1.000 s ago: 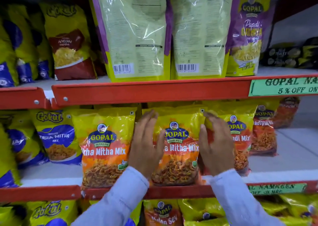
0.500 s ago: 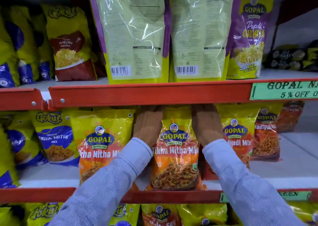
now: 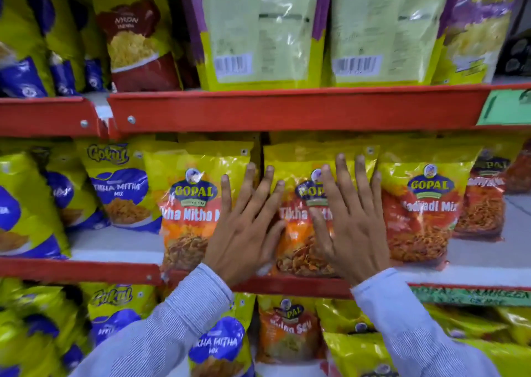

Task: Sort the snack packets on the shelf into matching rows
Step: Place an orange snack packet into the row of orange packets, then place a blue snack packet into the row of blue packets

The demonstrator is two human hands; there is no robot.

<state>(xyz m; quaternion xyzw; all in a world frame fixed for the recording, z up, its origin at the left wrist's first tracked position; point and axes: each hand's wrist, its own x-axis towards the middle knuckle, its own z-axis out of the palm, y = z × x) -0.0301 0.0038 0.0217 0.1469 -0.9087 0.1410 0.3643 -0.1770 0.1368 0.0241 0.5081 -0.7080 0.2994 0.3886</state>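
On the middle shelf [image 3: 115,251] stand yellow-and-orange Gopal packets. One Tikha Mitha Mix packet [image 3: 189,204] is left of centre, and a second Tikha Mitha Mix packet [image 3: 298,233] stands in the centre. My left hand [image 3: 247,230] lies flat with fingers spread across the gap between these two. My right hand [image 3: 350,221] lies flat on the centre packet's front, fingers spread. Neither hand grips anything. To the right stands a red-and-yellow Nadiyadi Mix packet [image 3: 422,210].
Blue-and-yellow Gokul Tikha Mitha packets [image 3: 120,187] fill the shelf's left side. Large green-backed packets [image 3: 258,29] stand on the upper shelf behind its red rail [image 3: 287,111]. More packets fill the lower shelf [image 3: 287,330]. Bare white shelf shows at far right [image 3: 488,250].
Both hands have come back out from deep behind the centre packet and now rest flat on the packet fronts with fingers spread. The camera has moved closer.
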